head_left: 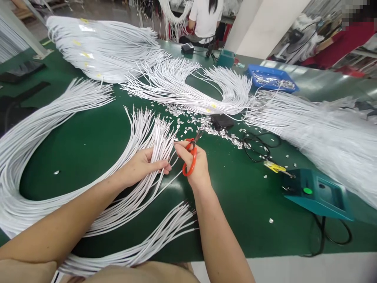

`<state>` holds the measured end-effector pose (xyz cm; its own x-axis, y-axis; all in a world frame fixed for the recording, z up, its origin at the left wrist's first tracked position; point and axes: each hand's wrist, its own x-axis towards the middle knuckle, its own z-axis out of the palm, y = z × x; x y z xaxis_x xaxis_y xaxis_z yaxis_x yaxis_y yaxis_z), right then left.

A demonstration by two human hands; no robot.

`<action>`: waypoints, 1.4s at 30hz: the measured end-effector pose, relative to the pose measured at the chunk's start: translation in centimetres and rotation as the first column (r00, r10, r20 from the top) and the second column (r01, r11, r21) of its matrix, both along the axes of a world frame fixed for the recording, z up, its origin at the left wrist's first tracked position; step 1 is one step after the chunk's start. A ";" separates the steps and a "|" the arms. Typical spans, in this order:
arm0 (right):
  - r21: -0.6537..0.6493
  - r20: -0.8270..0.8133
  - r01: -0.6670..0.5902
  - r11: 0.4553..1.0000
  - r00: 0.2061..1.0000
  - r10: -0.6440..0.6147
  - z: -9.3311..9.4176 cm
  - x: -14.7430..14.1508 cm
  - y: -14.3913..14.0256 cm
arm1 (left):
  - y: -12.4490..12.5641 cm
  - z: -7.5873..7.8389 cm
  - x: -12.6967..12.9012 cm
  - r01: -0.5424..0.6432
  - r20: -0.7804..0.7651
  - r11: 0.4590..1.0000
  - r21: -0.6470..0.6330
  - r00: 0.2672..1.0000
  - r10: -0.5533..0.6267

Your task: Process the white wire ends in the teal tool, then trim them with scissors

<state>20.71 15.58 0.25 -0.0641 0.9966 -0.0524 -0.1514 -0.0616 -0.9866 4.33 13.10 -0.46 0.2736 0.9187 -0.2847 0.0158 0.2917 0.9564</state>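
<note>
Several white wires [160, 143] are gathered in my left hand [147, 165], its thumb lying across them below their bared tips. My right hand [194, 161] is closed around red-handled scissors [193, 163], whose dark blades point up and away from me. The thumb and forefinger of that hand pinch close to the wire ends; a wire tip seems to be between them, though it is too small to be sure. The long bundle of white wires [17, 169] curves round to the left under my left forearm. A smaller bunch of wires [165, 232] lies nearer my body.
Silvery scraps [206, 124] litter the green table [232, 200] around a black block [222, 122]. A teal device [318, 194] with cables stands at right. Wire bundles [103, 51] lie behind, with a blue tray [272, 78] of small parts. Two people work farther back.
</note>
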 end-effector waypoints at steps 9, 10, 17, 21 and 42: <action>-0.072 -0.136 -0.060 0.996 0.989 0.050 0.0 -0.2 0.1 | 0.2 0.0 0.0 -0.110 0.191 0.992 -0.068 0.974 0.121; -0.076 -0.183 -0.070 0.995 0.982 0.055 -0.1 -0.2 0.1 | 0.3 0.1 0.0 -0.102 0.209 0.992 -0.072 0.971 0.115; -0.118 -0.193 -0.139 0.983 0.974 0.114 -0.1 -0.7 -0.1 | 0.3 0.3 -0.2 -0.023 0.163 0.999 -0.039 0.986 0.029; -0.084 -0.096 -0.168 0.982 0.982 0.160 -0.2 -1.3 -0.5 | 0.4 0.4 -0.3 -0.110 0.122 0.994 0.013 0.987 0.108; 0.068 0.963 -0.302 0.951 0.268 0.017 -0.9 -0.4 -0.5 | 0.7 1.2 -0.5 -0.229 -0.361 0.916 0.328 0.866 0.346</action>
<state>20.33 15.12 -0.61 -0.2707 0.9626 -0.0079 0.8806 0.2443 -0.4060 3.80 13.78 0.78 -0.0998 0.9940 -0.0455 0.3719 0.0797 0.9248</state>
